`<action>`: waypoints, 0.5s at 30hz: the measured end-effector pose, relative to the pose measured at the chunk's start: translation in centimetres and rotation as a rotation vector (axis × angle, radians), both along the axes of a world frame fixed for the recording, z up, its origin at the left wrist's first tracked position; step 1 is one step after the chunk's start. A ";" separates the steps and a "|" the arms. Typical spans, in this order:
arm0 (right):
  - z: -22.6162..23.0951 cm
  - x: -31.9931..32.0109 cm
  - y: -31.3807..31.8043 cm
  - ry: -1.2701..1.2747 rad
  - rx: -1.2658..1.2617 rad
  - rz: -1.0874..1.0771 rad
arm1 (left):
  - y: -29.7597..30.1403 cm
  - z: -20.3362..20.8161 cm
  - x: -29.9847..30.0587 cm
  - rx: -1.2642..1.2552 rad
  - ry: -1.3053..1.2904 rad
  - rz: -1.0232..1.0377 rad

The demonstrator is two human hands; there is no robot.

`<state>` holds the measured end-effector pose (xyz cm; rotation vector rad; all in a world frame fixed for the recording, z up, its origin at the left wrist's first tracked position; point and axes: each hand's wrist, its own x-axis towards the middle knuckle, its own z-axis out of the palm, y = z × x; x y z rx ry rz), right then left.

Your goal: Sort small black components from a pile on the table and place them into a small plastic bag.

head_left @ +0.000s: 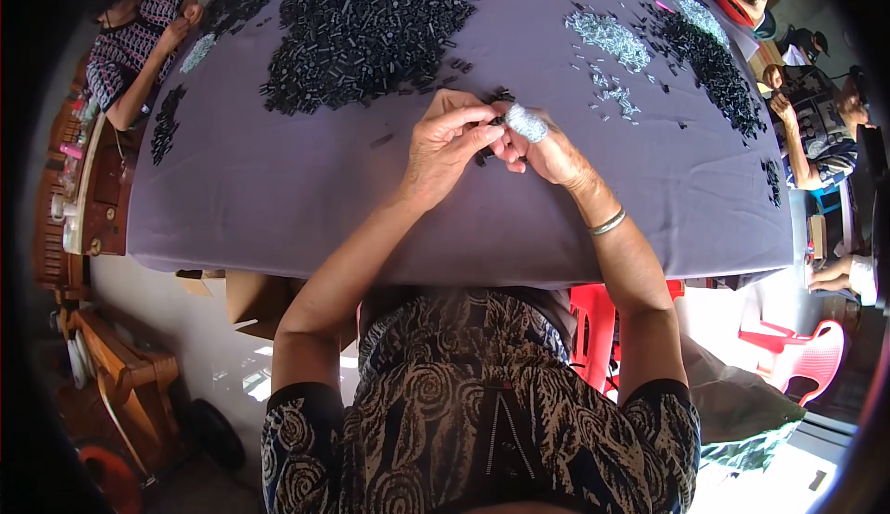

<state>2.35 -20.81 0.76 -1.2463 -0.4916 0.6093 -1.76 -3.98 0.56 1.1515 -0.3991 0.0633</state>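
Evidently pinched: black piece over the counter

In the head view, the left hand pinches it beside the right hand, whose own grip I cannot tell under a silvery bundle; a black pile lies beyond.

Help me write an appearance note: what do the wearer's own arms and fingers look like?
Short, dark sleeves with tan swirling patterns leave both forearms bare. A pale bangle circles the right wrist. Silvery wrapping appears to cover the right thumb; the left fingers look uncovered.
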 end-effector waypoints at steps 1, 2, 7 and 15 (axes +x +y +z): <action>0.0 -0.1 -0.1 0.037 0.066 0.064 | -0.1 0.0 -0.1 0.002 -0.002 -0.004; 0.1 -0.1 -0.1 0.035 0.068 0.060 | -0.3 0.1 -0.1 0.068 -0.030 0.044; -0.2 -0.9 0.0 0.261 0.241 0.215 | -1.5 0.8 -0.7 0.067 -0.022 0.044; 0.2 -2.5 1.0 0.600 0.413 0.118 | -3.2 3.2 0.1 0.131 -0.117 0.065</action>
